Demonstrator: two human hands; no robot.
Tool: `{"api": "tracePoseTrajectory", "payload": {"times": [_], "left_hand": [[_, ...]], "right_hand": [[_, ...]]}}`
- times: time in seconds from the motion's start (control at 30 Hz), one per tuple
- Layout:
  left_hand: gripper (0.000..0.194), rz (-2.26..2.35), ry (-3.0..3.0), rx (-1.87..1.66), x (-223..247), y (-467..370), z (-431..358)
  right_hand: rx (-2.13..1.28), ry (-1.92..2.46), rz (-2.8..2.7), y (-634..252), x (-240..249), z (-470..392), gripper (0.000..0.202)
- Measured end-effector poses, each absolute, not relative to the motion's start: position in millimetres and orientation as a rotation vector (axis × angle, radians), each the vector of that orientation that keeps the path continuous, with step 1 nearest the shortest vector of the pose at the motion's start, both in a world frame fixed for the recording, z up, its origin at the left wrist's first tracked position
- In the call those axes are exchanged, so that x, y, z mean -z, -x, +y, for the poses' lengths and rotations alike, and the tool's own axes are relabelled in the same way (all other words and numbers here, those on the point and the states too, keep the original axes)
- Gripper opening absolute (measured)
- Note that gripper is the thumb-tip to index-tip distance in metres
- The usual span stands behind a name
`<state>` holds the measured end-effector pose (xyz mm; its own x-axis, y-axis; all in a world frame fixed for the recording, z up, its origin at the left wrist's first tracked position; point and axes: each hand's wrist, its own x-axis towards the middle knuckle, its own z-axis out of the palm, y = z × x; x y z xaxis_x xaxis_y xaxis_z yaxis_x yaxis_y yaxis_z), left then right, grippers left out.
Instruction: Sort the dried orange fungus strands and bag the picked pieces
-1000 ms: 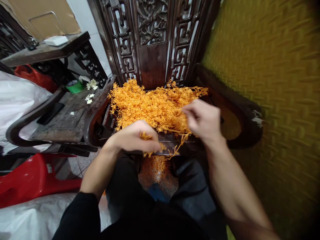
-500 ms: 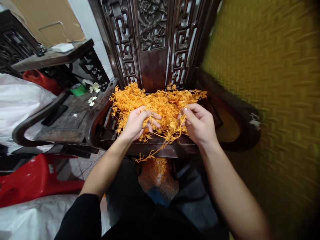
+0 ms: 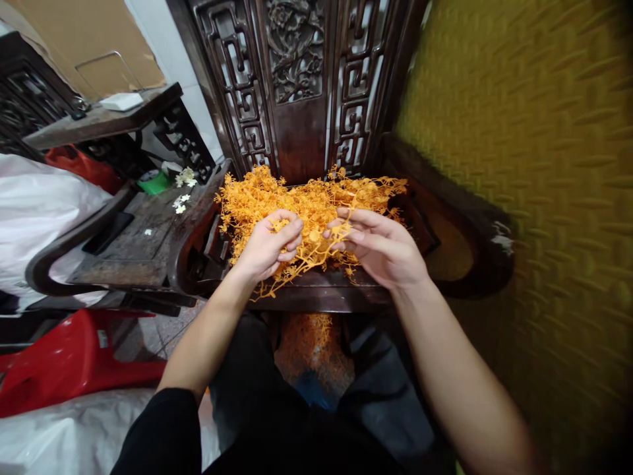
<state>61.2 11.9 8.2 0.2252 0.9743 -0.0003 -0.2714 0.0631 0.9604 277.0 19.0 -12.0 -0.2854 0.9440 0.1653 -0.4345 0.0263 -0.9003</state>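
Note:
A loose heap of orange plastic flower sprigs (image 3: 277,191) covers the seat of a dark carved wooden chair (image 3: 301,142). In front of it, my left hand (image 3: 270,245) is closed, with small orange pieces showing among its curled fingers. My right hand (image 3: 383,249) pinches a branching orange plastic stem (image 3: 316,254) near its upper part; some of its fingers stand a little apart. That stem slants down to the left, its thin end passing below my left hand at the seat's front edge. The contact of my right fingertips with the stem is partly hidden.
At left stands a second wooden chair (image 3: 131,267) bearing a green roll (image 3: 154,181) and pale flower pieces (image 3: 185,177). A red plastic stool (image 3: 74,356) and white sacks (image 3: 39,218) lie beside it. A yellow textured surface (image 3: 534,132) rises at right.
My right hand has moved left with the stem, and its fingers have spread somewhat. My left fingers have curled inward. The stem's trailing end has shifted left and up.

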Motion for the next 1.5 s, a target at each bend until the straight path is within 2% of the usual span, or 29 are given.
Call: {"api": "tracePoseTrajectory", "payload": {"times": [0.27,0.43,0.57,0.7,0.9,1.1,1.2,1.4,1.5], "left_hand": [[0.067,0.88,-1.167,-1.161,-9,-58,12],[0.049,1.085,-1.45,-1.186,-11,-62,5],[0.048,1.167,-1.692,-1.107,-11,-71,-4],[0.039,1.229,-1.744,-1.036,-12,-72,-5],[0.041,1.175,-1.652,-0.975,-21,-62,-4],[0.042,0.803,-1.788,-0.454,-24,-60,-15],[0.037,0.733,-2.006,-0.351,-15,-72,-19],[0.045,0.541,-1.793,-0.4,-16,-61,-12],[0.049,0.517,-1.532,-0.813,-22,-37,-6]], "right_hand": [[-1.314,0.747,-1.245,-267,24,19,0.023],[-1.1,0.763,-1.515,-267,18,17,0.016],[-1.088,0.747,-1.552,-266,19,17,0.019],[-1.111,0.786,-1.441,-262,24,16,0.023],[-1.121,0.818,-1.056,-266,25,24,0.022],[-1.308,0.582,-0.874,-280,15,29,0.028],[-1.337,0.49,-0.827,-281,12,28,0.029],[-1.501,0.463,-0.802,-283,11,27,0.027],[-1.579,0.473,-0.804,-285,9,23,0.027]]}}
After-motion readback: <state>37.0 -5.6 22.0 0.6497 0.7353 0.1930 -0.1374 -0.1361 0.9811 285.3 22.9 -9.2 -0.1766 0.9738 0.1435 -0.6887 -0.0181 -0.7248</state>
